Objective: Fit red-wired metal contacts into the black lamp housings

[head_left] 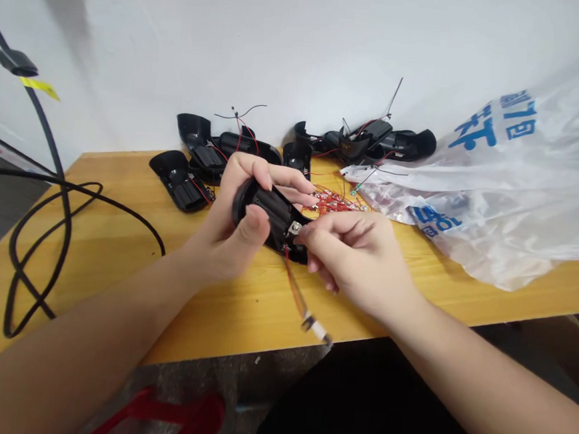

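My L hand (233, 229) wraps the black plastic battery case (270, 209) mid-frame, thumb on front, keeping it steady w/ the metal terminal (294, 228) facing my R hand (356, 262). R hand pinches that terminal, red wire (291, 277) hanging off. More black cases (179, 180) lie upper left on the table (115, 263), red wire bundle (333, 202) just behind my hands.

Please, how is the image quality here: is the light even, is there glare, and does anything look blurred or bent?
Head view: soft, even light, with the white wall near overexposed; mild glare on the translucent white plastic bag; the wide lens warps the yellow wooden table; the bare left hand and right hand look fairly sharp, without motion blur.
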The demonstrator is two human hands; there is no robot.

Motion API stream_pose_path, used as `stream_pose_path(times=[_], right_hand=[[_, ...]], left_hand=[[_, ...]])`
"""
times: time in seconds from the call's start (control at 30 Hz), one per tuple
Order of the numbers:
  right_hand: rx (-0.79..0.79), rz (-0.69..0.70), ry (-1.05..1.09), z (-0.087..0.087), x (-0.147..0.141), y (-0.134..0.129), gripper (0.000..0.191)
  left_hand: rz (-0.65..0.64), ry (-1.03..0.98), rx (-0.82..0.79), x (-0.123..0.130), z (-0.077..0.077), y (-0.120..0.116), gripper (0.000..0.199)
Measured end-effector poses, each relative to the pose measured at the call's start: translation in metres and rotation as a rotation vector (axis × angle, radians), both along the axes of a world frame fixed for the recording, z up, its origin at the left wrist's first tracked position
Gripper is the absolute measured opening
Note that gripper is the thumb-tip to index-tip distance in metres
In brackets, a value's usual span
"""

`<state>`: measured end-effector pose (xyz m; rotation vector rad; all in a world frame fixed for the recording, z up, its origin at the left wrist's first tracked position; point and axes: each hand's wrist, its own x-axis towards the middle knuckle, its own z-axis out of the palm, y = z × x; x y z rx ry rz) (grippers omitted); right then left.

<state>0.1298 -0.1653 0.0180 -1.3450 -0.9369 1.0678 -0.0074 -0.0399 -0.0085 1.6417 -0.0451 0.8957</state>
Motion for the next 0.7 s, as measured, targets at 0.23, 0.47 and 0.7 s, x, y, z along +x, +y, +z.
stream_pose_path(times=[0.23,0.47,0.7], right_hand=[[-0.008,-0.007,0.031,-0.004,0.002,0.003,0.024],[0.046,-0.004,-0.005,-0.007,0.004,0.004,0.019],[0.057,0.011,0.014,-0.009,0.003,0.005,0.021]], left_hand=[[0.015,0.042,-0.059,-0.002,0.008,-0.011,0.037],[0.016,0.063,-0.043,-0.004,0.008,-0.013,0.037],[0.058,0.089,-0.162,-0.004,0.010,-0.019,0.038]])
